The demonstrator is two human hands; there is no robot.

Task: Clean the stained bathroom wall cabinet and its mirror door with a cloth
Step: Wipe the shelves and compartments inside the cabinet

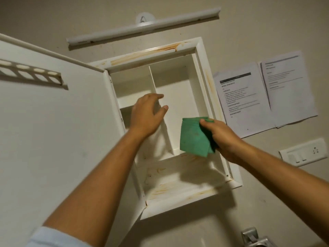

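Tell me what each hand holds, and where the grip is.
Right hand pinches the folded green cloth by its right edge. Left hand holds nothing.

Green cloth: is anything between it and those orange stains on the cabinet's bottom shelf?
Nothing visible. The right hand holds the green cloth above the stained bottom shelf, which lies bare; the left hand is higher, at the divider.

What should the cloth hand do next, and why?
Probably lower the green cloth onto the bottom compartment floor and wipe. The right hand pinches the folded cloth just above it, and orange-brown streaks mark that floor. The left hand is open near the divider, out of that path. The stained frame could come after.
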